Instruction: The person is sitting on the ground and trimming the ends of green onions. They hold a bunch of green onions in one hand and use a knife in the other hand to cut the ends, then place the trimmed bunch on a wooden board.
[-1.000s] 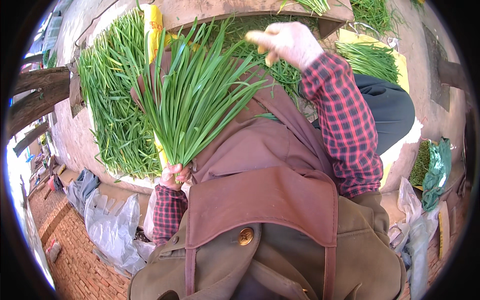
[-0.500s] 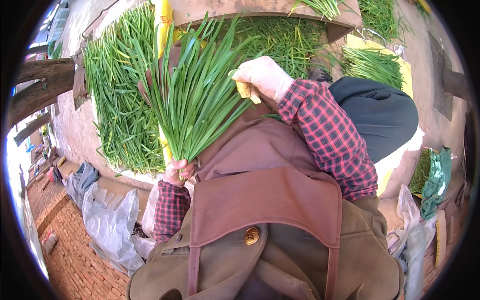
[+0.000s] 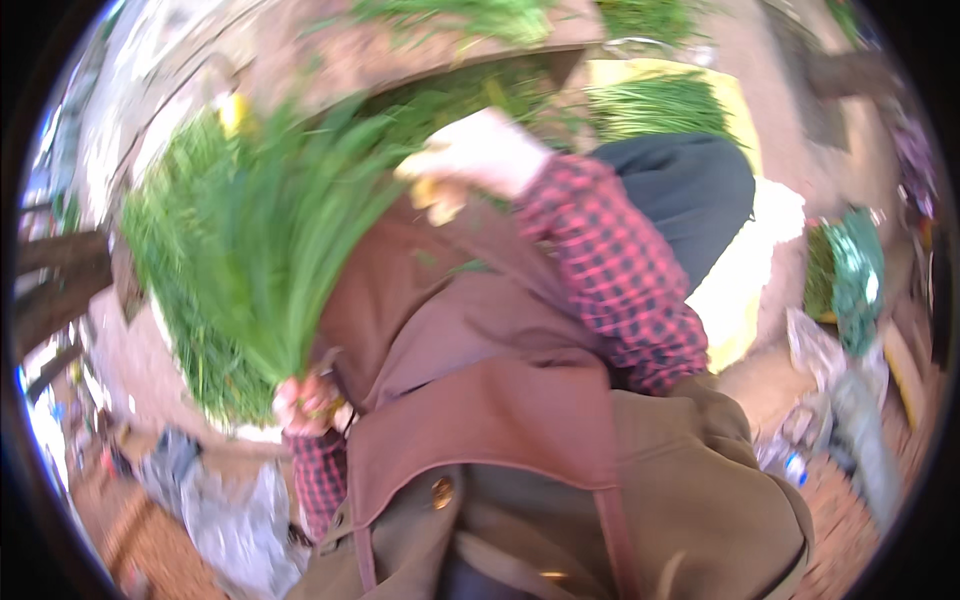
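Note:
A fanned bunch of garlic chives point(image 3: 265, 240) stands upright with its stems in my left hand point(image 3: 305, 402), whose fingers are wrapped round the lower end. To the right of the leaf tips, apart from them, is my right hand point(image 3: 480, 155), its fingers curled. Something yellow shows at those fingers; blur hides whether it is a covering or a held scrap. Behind the bunch spreads a large heap of chives point(image 3: 205, 365). A brown apron point(image 3: 480, 400) covers my lap.
A low wooden bench point(image 3: 400, 65) with loose greens stands ahead. More chives point(image 3: 660, 105) lie on a yellow sheet point(image 3: 745, 110) at the right. Clear plastic bags point(image 3: 240, 520) lie at the lower left. A green plastic bag point(image 3: 858, 270) is at the far right.
The view has swung, so the scene sits further left and is blurred. My left hand still holds the bunch. My right hand's curled fingers look slightly looser.

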